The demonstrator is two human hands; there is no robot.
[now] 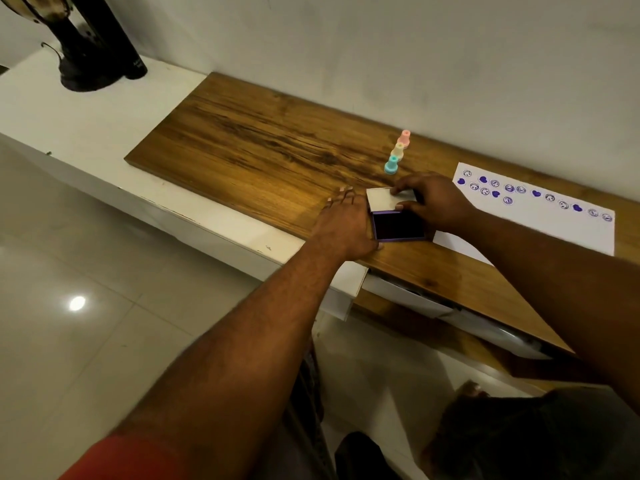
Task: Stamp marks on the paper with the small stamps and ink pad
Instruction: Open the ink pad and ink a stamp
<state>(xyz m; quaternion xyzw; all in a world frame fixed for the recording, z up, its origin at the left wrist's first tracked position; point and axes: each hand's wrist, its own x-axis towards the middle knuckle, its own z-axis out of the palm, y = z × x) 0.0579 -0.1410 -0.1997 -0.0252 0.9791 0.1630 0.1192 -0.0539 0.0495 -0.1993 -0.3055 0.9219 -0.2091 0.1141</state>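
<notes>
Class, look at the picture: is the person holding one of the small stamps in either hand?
No. All three small stamps stand in a row on the wooden board, while the left hand and right hand hold the open ink pad.

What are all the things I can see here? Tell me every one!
stamps: three; pink, yellow, teal; in a row on the wooden board, behind the hands
ink pad: one, purple, lid open, between the hands
paper: one white sheet with purple marks, right of the ink pad
wooden board: one, brown, on the white shelf
dark stand: one, black, far left on the shelf
left hand: against the ink pad's left side
right hand: holding the open lid
</notes>
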